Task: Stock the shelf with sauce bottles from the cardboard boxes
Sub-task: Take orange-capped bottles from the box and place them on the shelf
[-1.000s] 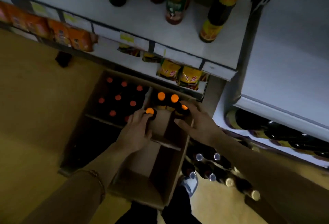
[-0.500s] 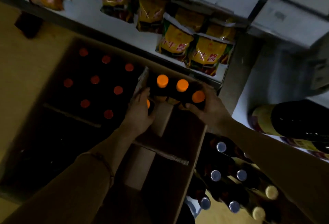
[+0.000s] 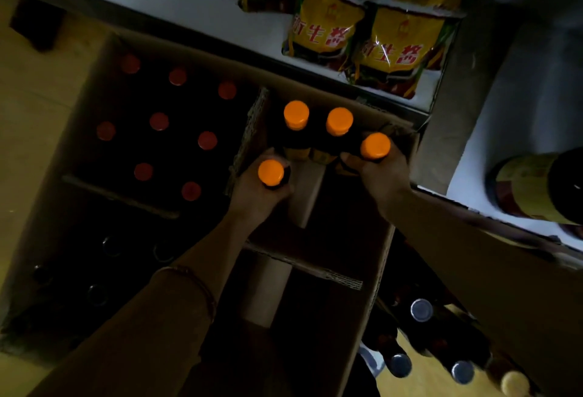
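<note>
since a moment ago both hands have closed on dark orange-capped sauce bottles in the brown cardboard box [image 3: 372, 251]: the left hand [image 3: 257, 190] grips one [image 3: 270, 172], the right hand [image 3: 377, 172] another [image 3: 374, 146]. two more [image 3: 296, 115] stand behind. lifting toward the white shelf [image 3: 195, 14] likely follows.

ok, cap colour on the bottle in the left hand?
Orange. The cap on the bottle gripped by the left hand shows clearly in the head view.
</note>
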`<action>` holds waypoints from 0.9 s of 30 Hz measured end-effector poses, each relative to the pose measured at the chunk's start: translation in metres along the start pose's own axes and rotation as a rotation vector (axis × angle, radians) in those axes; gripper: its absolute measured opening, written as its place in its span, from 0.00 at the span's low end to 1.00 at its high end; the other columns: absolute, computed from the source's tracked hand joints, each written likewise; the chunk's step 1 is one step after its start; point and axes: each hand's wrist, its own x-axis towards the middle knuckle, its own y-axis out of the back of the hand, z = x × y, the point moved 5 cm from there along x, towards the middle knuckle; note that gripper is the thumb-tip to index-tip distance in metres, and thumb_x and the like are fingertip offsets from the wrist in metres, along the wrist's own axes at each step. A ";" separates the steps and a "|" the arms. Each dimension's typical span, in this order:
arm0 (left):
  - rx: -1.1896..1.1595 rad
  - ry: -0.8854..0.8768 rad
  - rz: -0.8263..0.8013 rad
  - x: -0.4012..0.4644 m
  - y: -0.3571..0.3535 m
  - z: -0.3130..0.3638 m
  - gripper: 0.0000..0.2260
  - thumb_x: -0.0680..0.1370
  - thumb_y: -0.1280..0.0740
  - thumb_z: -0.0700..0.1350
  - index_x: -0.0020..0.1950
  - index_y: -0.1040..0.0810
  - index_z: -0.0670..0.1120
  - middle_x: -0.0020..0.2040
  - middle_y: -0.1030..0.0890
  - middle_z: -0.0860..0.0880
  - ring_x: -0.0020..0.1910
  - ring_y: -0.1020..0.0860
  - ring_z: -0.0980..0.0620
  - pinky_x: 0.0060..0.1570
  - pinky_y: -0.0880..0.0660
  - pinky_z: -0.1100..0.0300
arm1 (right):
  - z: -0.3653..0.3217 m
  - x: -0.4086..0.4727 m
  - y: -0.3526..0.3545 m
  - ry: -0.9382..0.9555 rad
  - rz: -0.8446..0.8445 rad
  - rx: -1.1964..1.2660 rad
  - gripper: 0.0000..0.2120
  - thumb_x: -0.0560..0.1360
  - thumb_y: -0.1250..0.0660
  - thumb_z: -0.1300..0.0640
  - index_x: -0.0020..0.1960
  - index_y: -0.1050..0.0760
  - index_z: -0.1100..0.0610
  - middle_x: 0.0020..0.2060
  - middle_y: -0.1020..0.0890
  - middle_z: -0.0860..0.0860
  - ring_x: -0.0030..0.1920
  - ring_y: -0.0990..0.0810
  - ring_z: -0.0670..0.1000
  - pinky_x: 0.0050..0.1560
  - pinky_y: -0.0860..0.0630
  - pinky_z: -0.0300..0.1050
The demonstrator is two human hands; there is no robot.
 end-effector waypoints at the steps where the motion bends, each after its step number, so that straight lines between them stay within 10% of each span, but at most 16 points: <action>1: -0.005 -0.004 -0.036 0.000 -0.002 -0.002 0.18 0.69 0.25 0.32 0.52 0.25 0.49 0.64 0.28 0.55 0.66 0.35 0.68 0.64 0.40 0.73 | 0.003 0.001 -0.004 -0.018 -0.003 0.039 0.29 0.71 0.25 0.61 0.70 0.30 0.57 0.64 0.23 0.54 0.65 0.26 0.56 0.67 0.29 0.56; 3: -0.030 -0.035 -0.055 0.002 -0.005 -0.007 0.18 0.68 0.25 0.31 0.55 0.24 0.42 0.57 0.28 0.59 0.53 0.33 0.80 0.53 0.39 0.83 | 0.008 0.007 -0.011 -0.024 -0.011 0.080 0.32 0.69 0.23 0.61 0.70 0.30 0.56 0.63 0.22 0.54 0.64 0.25 0.56 0.66 0.27 0.57; 9: -0.052 0.004 0.111 0.007 -0.012 -0.011 0.09 0.72 0.26 0.39 0.45 0.24 0.48 0.44 0.22 0.57 0.42 0.25 0.70 0.44 0.32 0.78 | 0.023 0.022 -0.012 0.017 0.070 -0.013 0.29 0.67 0.25 0.58 0.66 0.27 0.55 0.60 0.21 0.55 0.60 0.23 0.57 0.61 0.24 0.59; 15: 0.102 0.044 0.106 -0.030 -0.005 -0.003 0.10 0.71 0.24 0.40 0.50 0.19 0.40 0.50 0.18 0.48 0.51 0.22 0.55 0.49 0.29 0.73 | 0.012 -0.023 -0.002 0.062 0.055 -0.192 0.20 0.71 0.25 0.55 0.62 0.22 0.57 0.56 0.18 0.54 0.56 0.22 0.52 0.56 0.24 0.46; 18: 0.031 0.057 0.097 -0.055 0.005 0.015 0.09 0.72 0.26 0.38 0.50 0.19 0.43 0.49 0.20 0.52 0.52 0.23 0.57 0.47 0.32 0.80 | 0.003 -0.051 0.007 0.100 -0.040 -0.260 0.17 0.72 0.25 0.57 0.59 0.21 0.59 0.49 0.19 0.51 0.48 0.24 0.47 0.41 0.29 0.32; 27: 0.085 -0.004 -0.009 -0.125 0.036 0.117 0.08 0.72 0.26 0.39 0.49 0.20 0.47 0.51 0.22 0.60 0.52 0.25 0.69 0.49 0.32 0.79 | -0.046 -0.160 0.060 0.192 -0.117 -0.245 0.15 0.68 0.22 0.61 0.53 0.18 0.56 0.43 0.18 0.47 0.45 0.21 0.43 0.43 0.27 0.24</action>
